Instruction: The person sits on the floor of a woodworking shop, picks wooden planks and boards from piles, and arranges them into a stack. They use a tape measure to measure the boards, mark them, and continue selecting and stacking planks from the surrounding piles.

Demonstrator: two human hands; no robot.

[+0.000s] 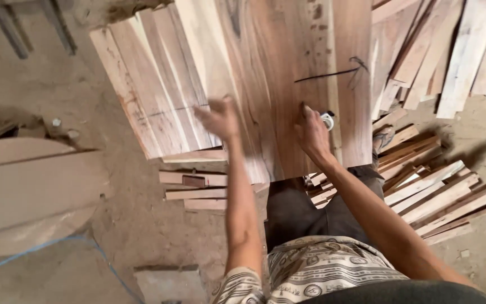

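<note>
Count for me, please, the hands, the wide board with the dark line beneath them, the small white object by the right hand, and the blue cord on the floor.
Hands: 2, left hand and right hand
Wide board: 1
Small white object: 1
Blue cord: 1
Total: 5

One view only, head-worn, looking steeply down past the wearer's patterned shirt (322,270) and both forearms. It faced forward and down onto a wide wooden board (288,73) close below, which filled the upper middle. The dirt floor (136,225) and scattered wood strips (440,197) lay farther off at the frame edges.
</note>
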